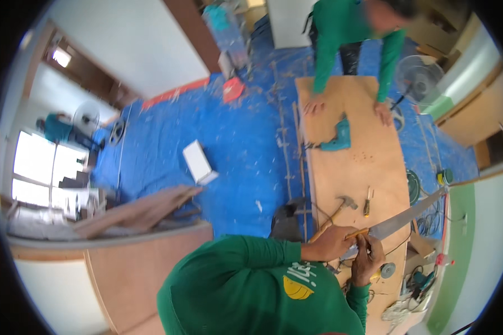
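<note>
A hand saw (411, 215) with a long grey blade and an orange-brown handle is held over the near right part of a wooden board (355, 173). My left hand (335, 243) is closed round the handle. My right hand (369, 259) is closed, its curled fingers against the handle end and the base of the blade. Just beyond my left hand lies a hammer (343, 207), and beside it a screwdriver (367, 204). A teal power drill (338, 137) lies further along the board. Near my right hand is an angle grinder (387, 270), partly hidden.
A co-worker in green (352, 33) leans both hands on the board's far end. A standing fan (419, 81) is at far right. A white box (198, 162) lies on the blue floor sheet (235, 134). Cables (427, 223) and a power tool (422, 281) lie along the right wall.
</note>
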### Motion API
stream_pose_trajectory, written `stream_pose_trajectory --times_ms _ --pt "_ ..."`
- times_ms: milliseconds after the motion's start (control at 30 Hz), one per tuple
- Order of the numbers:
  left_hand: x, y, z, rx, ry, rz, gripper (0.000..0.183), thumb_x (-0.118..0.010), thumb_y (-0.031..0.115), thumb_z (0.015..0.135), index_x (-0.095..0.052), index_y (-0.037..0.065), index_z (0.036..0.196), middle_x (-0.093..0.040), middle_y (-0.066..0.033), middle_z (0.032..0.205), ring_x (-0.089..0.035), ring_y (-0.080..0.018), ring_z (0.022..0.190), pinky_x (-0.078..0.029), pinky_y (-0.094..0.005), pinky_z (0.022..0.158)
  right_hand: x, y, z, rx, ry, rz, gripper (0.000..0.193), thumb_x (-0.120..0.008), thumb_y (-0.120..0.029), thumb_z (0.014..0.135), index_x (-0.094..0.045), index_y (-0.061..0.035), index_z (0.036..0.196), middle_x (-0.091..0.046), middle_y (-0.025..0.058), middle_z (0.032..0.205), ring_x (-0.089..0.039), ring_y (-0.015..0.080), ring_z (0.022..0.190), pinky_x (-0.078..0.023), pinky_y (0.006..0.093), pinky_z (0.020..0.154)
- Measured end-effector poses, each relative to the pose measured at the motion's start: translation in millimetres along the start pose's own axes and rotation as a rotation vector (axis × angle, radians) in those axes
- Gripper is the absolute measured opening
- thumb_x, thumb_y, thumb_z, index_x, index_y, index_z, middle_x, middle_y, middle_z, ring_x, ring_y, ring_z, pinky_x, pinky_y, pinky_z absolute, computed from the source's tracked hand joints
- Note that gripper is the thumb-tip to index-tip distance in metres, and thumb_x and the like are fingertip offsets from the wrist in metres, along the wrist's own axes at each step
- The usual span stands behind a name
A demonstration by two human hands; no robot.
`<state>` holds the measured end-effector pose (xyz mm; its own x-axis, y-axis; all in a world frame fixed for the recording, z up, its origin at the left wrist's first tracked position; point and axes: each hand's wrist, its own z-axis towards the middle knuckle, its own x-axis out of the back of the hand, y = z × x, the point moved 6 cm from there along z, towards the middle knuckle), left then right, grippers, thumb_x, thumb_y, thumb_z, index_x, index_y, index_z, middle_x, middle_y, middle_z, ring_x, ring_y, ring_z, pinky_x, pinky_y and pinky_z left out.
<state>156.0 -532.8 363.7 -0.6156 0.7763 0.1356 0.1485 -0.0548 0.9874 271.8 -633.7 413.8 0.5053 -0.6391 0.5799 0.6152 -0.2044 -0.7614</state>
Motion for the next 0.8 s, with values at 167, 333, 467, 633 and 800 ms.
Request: stream_pose_trajectory --times_ms 167,333,467,633,800 --pt "29.0 -9.2 -7.5 0.128 0.088 -0.012 0.032 -0.066 0.013 0.097 -0.076 0.005 0.126 -0.074 -0.028 0.098 -0.073 -0.0446 0.086 -0.057 -0.0519 0.076 -28.8 -3.9 5.3 0.134 -0.252 -0.196 0.012 -0.074 0.002 0.101 -0.075 0.0032 0.113 -0.076 0.0189 0.108 -0.074 0.0363 0.097 -0.059 0.0441 0.087" --pt "26.8 -39.2 -14.2 0.134 0.164 -0.013 0.03 -0.067 0.012 0.095 -0.079 0.005 0.122 -0.076 -0.0263 0.102 -0.075 -0.0448 0.094 -0.057 -0.0568 0.084 -53.8 -4.6 9.3 0.198 -0.373 -0.203 0.012 -0.072 0.0 0.103 -0.075 0.0029 0.115 -0.076 0.0171 0.109 -0.074 0.0351 0.096 -0.059 0.0444 0.087" --pt "29.7 -56.8 -15.4 0.269 0.127 -0.048 0.031 -0.07 0.012 0.093 -0.079 0.002 0.121 -0.078 -0.0239 0.101 -0.075 -0.0436 0.098 -0.056 -0.0586 0.087 -69.8 -1.0 10.4 0.04 -0.445 -0.28 0.015 -0.07 -0.009 0.108 -0.074 0.0047 0.114 -0.077 0.0165 0.105 -0.074 0.0284 0.089 -0.059 0.0417 0.081" --pt "46.8 -68.3 -16.1 0.304 0.17 -0.035 0.03 -0.07 0.013 0.092 -0.079 0.0 0.117 -0.078 -0.0251 0.099 -0.075 -0.0445 0.097 -0.057 -0.0582 0.086 -96.9 12.5 12.0 -0.238 -0.503 -0.154 0.024 -0.068 -0.017 0.111 -0.072 0.0067 0.118 -0.076 0.0123 0.098 -0.071 0.0188 0.082 -0.059 0.0369 0.075" --pt "59.0 -82.5 -9.9 0.307 0.24 -0.109 0.027 -0.069 0.016 0.095 -0.079 0.0 0.114 -0.077 -0.0261 0.095 -0.076 -0.0452 0.094 -0.058 -0.0564 0.085 -106.1 5.8 24.2 -0.247 -0.465 -0.043 0.03 -0.07 -0.017 0.11 -0.07 0.0069 0.128 -0.073 0.0129 0.108 -0.07 0.0185 0.087 -0.06 0.0352 0.078"
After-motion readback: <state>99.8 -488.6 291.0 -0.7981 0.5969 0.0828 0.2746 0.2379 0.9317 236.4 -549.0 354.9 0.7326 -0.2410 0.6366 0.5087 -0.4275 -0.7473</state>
